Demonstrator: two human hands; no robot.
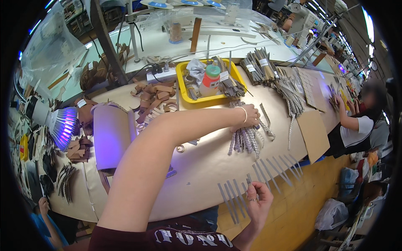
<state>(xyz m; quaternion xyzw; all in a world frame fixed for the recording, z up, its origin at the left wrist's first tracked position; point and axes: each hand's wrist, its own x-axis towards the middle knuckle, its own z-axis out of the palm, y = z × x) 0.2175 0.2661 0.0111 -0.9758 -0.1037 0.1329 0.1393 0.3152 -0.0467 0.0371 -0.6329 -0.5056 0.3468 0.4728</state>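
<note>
Right hand (256, 200) pinching strip (249, 180), left hand (250, 117) on braids (247, 140)

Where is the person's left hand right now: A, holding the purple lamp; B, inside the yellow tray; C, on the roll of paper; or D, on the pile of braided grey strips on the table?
D: the left hand reaches across and rests on the braided grey strips, below the yellow tray.

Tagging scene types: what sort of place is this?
Likely a footwear or leather-goods workshop: a long workbench with braided strap bundles, brown leather strips, a yellow tray of supplies, and a co-worker alongside.
</note>
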